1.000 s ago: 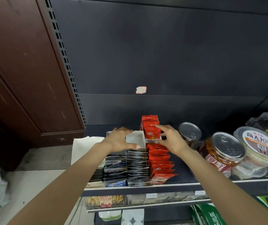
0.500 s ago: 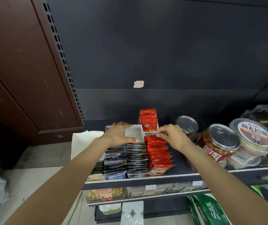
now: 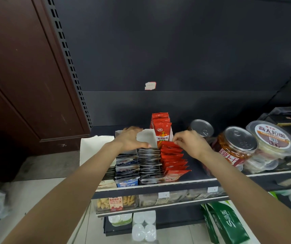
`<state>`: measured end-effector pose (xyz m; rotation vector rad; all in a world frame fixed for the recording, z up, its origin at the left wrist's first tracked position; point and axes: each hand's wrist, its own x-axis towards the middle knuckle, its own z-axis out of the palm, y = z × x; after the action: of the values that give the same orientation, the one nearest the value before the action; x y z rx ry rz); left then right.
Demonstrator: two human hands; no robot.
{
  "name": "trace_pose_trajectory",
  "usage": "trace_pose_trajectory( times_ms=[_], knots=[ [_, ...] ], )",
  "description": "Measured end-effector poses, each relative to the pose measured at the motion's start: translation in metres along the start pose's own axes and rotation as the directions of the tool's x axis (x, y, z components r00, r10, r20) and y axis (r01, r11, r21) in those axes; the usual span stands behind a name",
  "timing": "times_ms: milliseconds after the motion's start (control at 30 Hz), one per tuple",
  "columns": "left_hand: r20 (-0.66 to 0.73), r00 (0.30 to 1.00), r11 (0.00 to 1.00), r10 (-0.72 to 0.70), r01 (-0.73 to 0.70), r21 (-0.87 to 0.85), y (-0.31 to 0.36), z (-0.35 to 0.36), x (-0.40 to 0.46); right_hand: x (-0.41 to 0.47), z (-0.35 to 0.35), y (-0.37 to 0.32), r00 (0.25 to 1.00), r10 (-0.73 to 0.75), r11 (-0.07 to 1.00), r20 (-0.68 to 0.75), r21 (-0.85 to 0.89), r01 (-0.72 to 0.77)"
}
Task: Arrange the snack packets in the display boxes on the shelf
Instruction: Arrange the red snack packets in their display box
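Dark shelf (image 3: 201, 181): left hand (image 3: 129, 140) clasps white box flap (image 3: 146, 138); right hand (image 3: 190, 143) apparently pinches rear red packet (image 3: 170, 147).

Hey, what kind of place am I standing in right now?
Most likely a small grocery or convenience shop. Rows of red snack packets stand in display boxes on a dark metal shelf with white price tags on its edge, beside clear plastic jars with silver lids.

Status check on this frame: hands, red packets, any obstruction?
Left hand grips the white box flap. Right hand pinches the rearmost red snack packets in their row. Jars stand close beside the right wrist; nothing blocks the row.
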<state>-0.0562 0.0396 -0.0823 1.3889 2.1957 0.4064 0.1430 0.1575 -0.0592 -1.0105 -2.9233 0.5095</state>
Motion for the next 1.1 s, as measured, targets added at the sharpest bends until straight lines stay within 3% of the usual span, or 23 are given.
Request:
trace_pose_trajectory(
  times_ms=[367,567,767,933,1100],
  knots=[
    [-0.136,0.99,0.994,0.026,-0.039,-0.098,0.013,-0.003,-0.004,-0.008,-0.023,-0.016,0.936,0.034,0.999,-0.351,-0.028,-0.046],
    [-0.138,0.978,0.966,0.155,-0.18,-0.188,0.034,-0.017,-0.013,-0.014,-0.045,-0.026,0.829,0.038,0.993,-0.558,0.112,0.03],
    [-0.09,0.99,0.945,0.104,-0.127,-0.301,0.039,-0.021,-0.011,-0.019,-0.059,-0.038,0.791,0.111,0.956,-0.601,0.283,0.081],
    [-0.078,0.997,0.787,-0.021,-0.031,-0.616,0.032,-0.023,-0.013,-0.023,-0.06,-0.043,0.761,0.229,0.89,-0.607,0.447,0.089],
    [-0.149,0.984,0.572,-0.1,-0.066,-0.818,0.028,-0.031,-0.017,-0.023,-0.054,-0.04,0.709,0.309,0.885,-0.634,0.465,0.03]
  ],
)
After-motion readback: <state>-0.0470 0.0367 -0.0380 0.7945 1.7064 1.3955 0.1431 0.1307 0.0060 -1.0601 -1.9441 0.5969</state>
